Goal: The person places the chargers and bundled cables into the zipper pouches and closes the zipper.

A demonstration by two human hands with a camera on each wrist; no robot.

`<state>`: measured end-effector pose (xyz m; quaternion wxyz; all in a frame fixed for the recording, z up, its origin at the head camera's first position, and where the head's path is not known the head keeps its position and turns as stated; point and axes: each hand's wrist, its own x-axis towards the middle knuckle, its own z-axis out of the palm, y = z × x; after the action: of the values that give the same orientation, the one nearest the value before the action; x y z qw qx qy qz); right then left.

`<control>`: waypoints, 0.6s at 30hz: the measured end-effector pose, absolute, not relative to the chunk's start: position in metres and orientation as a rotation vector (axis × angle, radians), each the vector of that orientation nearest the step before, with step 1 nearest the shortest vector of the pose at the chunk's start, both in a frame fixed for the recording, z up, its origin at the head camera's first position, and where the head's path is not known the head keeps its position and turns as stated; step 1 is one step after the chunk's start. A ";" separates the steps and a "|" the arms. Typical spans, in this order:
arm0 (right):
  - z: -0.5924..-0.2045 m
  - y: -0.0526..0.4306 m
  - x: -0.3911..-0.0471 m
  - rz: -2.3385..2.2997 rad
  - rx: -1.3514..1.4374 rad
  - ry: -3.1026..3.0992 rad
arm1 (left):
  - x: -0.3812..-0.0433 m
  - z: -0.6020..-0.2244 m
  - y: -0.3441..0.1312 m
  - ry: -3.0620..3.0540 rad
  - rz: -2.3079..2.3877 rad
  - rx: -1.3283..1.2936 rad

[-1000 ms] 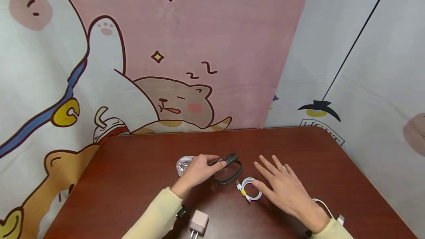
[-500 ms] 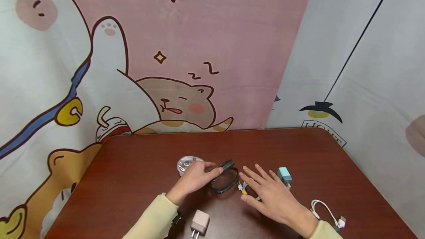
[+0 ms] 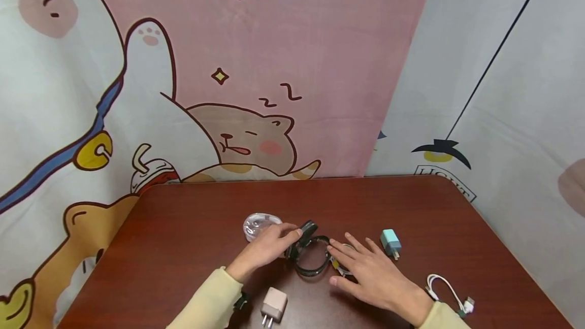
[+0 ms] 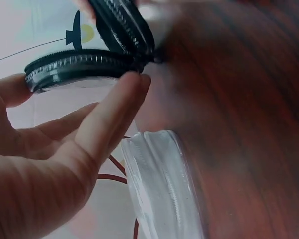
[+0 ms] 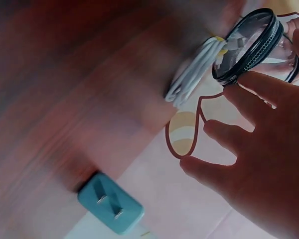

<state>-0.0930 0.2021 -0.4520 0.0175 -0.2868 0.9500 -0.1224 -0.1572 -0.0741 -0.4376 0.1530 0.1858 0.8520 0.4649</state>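
A round zip case (image 3: pixel 312 272) with black zipped edges and see-through sides is spread apart in two halves. My left hand (image 3: pixel 261 252) pinches one half between thumb and fingers; the left wrist view shows the zipped edges (image 4: pixel 79 65) at the fingertips. Reaching in from the other side, my right hand (image 3: pixel 379 282) has its fingers stretched out. In the right wrist view its fingertips are right at the case's rim (image 5: pixel 261 47). Just beyond them lies a coiled white cable (image 5: pixel 197 69) with a yellow tie, partly covered by this hand in the head view.
A clear round case (image 3: pixel 256 226) with a white zip lies behind my left hand. A pink charger plug (image 3: pixel 274 303) is at the front. To the right are a blue charger plug (image 3: pixel 390 241) and a short white cable (image 3: pixel 450 286) on the brown table (image 3: pixel 192 248).
The black case has come lower and its halves have spread wider. My right hand has moved left to the case's rim, uncovering the blue plug and covering much of the coiled cable.
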 end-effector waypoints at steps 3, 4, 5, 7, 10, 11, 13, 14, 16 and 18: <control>-0.455 0.205 -0.094 -0.346 -0.902 2.964 | -0.156 -0.438 -0.077 2.252 1.475 0.469; -0.456 0.206 -0.094 -0.336 -0.907 2.966 | -0.156 -0.439 -0.077 2.193 1.503 0.447; -0.456 0.207 -0.095 -0.327 -0.908 2.967 | -0.156 -0.438 -0.079 2.139 1.527 0.429; -0.457 0.208 -0.095 -0.314 -0.910 2.966 | -0.156 -0.439 -0.081 2.051 1.555 0.400; -0.458 0.208 -0.096 -0.299 -0.914 2.960 | -0.156 -0.440 -0.083 1.969 1.572 0.383; -0.458 0.208 -0.096 -0.296 -0.913 2.957 | -0.156 -0.440 -0.084 1.952 1.578 0.382; -0.459 0.208 -0.097 -0.292 -0.905 2.952 | -0.156 -0.442 -0.085 1.929 1.592 0.379; -0.459 0.208 -0.097 -0.292 -0.899 2.949 | -0.156 -0.443 -0.086 1.919 1.599 0.378; -0.459 0.208 -0.097 -0.293 -0.886 2.941 | -0.156 -0.445 -0.087 1.903 1.614 0.373; -0.460 0.208 -0.097 -0.305 -0.878 2.934 | -0.155 -0.446 -0.088 1.898 1.620 0.368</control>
<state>-0.0973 0.2079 -0.4595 0.0321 -0.2853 0.9528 -0.0990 -0.1554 -0.0877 -0.4458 0.3046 0.1389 0.7167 0.6117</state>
